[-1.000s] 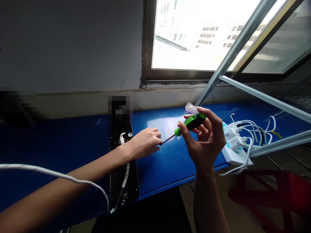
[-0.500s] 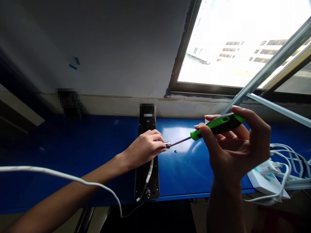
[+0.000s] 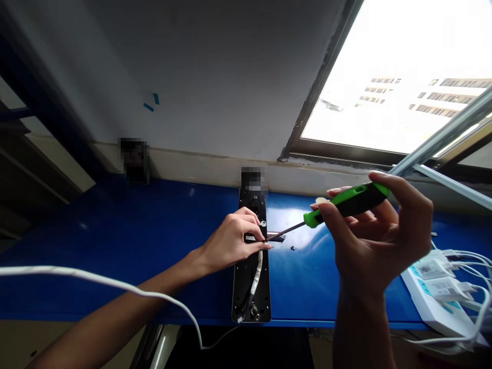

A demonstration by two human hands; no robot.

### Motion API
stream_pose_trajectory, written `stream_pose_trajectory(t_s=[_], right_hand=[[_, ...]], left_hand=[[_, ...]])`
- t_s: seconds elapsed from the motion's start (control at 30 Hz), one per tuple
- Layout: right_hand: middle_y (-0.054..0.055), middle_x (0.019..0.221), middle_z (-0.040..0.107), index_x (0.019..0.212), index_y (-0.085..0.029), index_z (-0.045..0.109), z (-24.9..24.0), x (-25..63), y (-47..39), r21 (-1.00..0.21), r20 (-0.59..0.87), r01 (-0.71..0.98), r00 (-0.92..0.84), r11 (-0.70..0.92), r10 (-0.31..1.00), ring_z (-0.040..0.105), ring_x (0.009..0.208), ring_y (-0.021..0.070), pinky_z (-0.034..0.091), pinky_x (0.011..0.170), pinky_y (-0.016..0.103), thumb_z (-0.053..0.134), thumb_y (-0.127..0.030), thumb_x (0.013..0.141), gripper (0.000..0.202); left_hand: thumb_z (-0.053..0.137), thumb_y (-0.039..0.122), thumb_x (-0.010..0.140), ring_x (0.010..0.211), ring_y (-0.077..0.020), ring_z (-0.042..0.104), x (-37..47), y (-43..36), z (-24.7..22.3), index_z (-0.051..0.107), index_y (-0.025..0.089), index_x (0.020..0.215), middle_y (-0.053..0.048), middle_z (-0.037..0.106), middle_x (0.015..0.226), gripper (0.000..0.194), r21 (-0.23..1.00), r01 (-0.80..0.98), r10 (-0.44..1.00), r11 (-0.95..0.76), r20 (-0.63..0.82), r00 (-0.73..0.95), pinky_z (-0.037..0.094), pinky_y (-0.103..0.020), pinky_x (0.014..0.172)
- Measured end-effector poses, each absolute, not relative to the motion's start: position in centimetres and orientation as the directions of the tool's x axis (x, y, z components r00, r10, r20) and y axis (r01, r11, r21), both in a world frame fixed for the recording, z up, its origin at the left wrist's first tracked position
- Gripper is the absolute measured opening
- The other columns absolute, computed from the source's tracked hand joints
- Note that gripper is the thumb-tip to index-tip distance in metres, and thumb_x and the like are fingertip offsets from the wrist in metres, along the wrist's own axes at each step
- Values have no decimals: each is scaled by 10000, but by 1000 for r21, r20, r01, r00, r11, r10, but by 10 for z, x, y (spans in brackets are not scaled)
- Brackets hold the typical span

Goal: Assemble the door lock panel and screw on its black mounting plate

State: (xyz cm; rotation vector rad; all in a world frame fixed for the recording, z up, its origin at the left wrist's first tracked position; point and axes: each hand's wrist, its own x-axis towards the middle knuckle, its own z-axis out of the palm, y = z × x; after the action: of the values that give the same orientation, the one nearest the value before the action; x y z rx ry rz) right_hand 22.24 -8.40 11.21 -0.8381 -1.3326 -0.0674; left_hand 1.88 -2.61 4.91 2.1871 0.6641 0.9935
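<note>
My right hand is closed round the green and black handle of a screwdriver, its shaft slanting down to the left. The tip meets the fingertips of my left hand, which are pinched together; whatever lies between them is too small to make out. This hand rests over a long black panel lying on the blue table. A white-wrapped cable runs along the panel's near half. Just right of the panel, a narrow dark piece lies partly behind the screwdriver shaft. Small black bits lie close by.
The blue table backs onto a wall. At the right stands a white power strip with plugged-in adapters and cables. A white cable crosses in front of my left forearm. A metal bar slants across the window side.
The view has shifted, so the panel and table appear further right. My left fingertips have moved from a shiny piece at the panel's edge to the screwdriver tip. The right hand keeps its grip.
</note>
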Motion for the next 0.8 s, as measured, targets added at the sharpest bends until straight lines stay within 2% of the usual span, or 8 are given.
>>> stream_pose_trajectory(t_s=[0.17,0.3,0.37,0.47,0.57,0.63,0.73,0.8], right_hand=[[7,1056,697,1281,-310,700,109,214,-81,-515,857,503,294,694,423,758,856,198,693,647,343,952,-103,666,697],[58,1101,777,1451,-292,600,112,209,-85,-551,818,412,95,726,567,795,987,264,726,810,458,818,-104,836,679],[62,1113,787,1499,-294,556,114,205,-90,-573,792,376,25,728,610,799,1022,282,724,859,494,771,-79,868,701],[44,1186,744,1418,-337,628,113,200,-99,-533,830,405,81,743,552,802,980,268,733,834,470,829,-74,814,689],[38,1288,703,1359,-368,670,108,200,-111,-467,872,470,101,749,479,797,941,252,739,788,455,876,-89,772,682],[42,1290,720,1371,-368,664,105,204,-122,-434,880,513,66,741,470,796,935,255,739,765,456,887,-86,758,711],[57,1260,750,1397,-343,653,99,213,-140,-421,872,544,21,726,489,800,917,263,732,738,464,886,-58,743,750],[53,1226,765,1410,-339,644,92,217,-151,-406,871,550,-10,730,492,801,911,261,726,719,451,883,-46,740,769]], left_hand=[[937,196,756,980,-242,661,14,-34,44,788,185,716,-38,771,799,155,731,212,709,-649,478,518,562,-360,824],[945,224,750,985,-255,663,11,-39,36,791,193,720,-39,778,791,160,735,231,732,-638,484,479,566,-370,807],[932,234,771,996,-263,659,9,-43,29,798,199,748,-43,781,797,140,736,231,743,-636,505,438,572,-386,818],[900,245,817,1026,-268,652,8,-54,20,811,205,820,-48,792,845,98,710,203,720,-674,568,399,583,-423,879],[884,290,843,1143,-290,618,6,-69,13,820,201,985,-70,798,994,180,656,216,676,-723,610,412,579,-475,982],[860,339,870,1282,-323,551,6,-79,11,800,197,1132,-103,760,1187,304,610,248,641,-752,592,488,550,-532,1069],[807,430,909,1484,-390,369,5,-90,10,771,197,1235,-150,601,1469,402,522,282,566,-805,534,627,461,-622,1178],[783,500,913,1553,-430,260,3,-95,10,769,216,1250,-154,496,1574,441,473,293,524,-831,486,699,404,-674,1207]])
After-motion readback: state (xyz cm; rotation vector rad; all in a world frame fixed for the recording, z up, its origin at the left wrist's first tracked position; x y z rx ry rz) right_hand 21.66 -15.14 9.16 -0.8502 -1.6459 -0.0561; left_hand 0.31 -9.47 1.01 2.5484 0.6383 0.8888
